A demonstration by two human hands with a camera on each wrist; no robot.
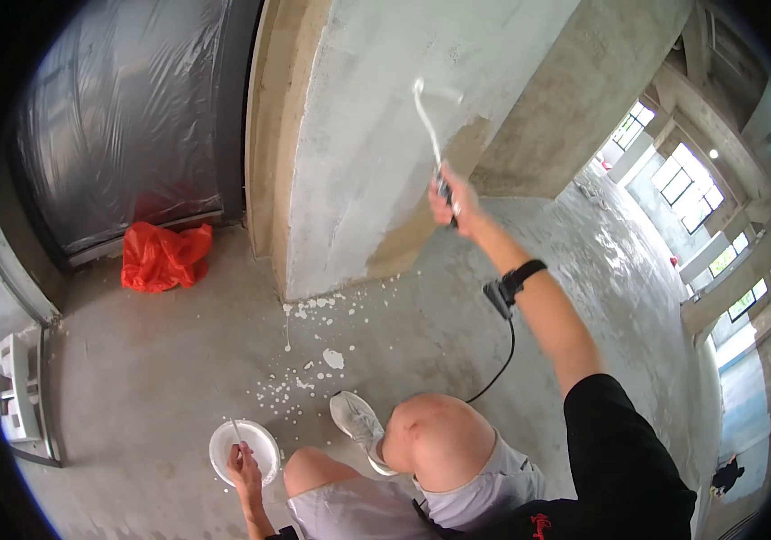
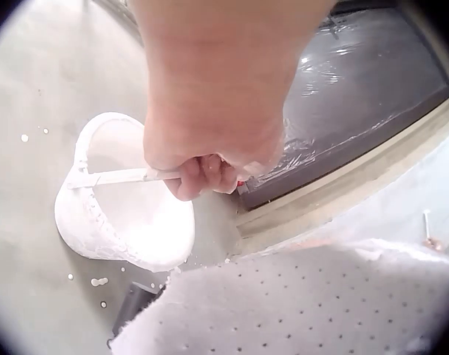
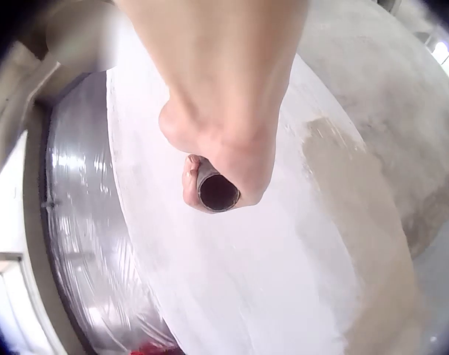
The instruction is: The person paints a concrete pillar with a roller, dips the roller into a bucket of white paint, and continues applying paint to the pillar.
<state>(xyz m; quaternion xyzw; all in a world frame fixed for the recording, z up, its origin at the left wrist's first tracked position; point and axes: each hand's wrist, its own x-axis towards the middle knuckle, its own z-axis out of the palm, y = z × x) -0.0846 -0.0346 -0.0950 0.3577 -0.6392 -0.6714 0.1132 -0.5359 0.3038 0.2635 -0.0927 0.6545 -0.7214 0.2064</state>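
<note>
The right hand (image 1: pixel 456 202) grips the dark handle of a paint roller (image 1: pixel 430 126), raised against a wall (image 1: pixel 358 108) coated partly white, with a bare tan patch low down. In the right wrist view the fingers wrap the handle, whose hollow end (image 3: pixel 218 193) faces the camera; the roller head is hidden there. Low at left, the left hand (image 1: pixel 244 470) holds the white handle strip (image 2: pixel 124 176) of a white bucket (image 2: pixel 84 229), its fingers curled round it. White stuff coats the bucket's inside.
White splashes (image 1: pixel 333 359) dot the floor beneath the wall. A red plastic bag (image 1: pixel 165 257) lies by the plastic-covered door (image 1: pixel 125 117). At far left stands a white rack (image 1: pixel 15 387). Another person (image 1: pixel 726 477) is far off at right. A cable (image 1: pixel 502 364) hangs from the right wrist.
</note>
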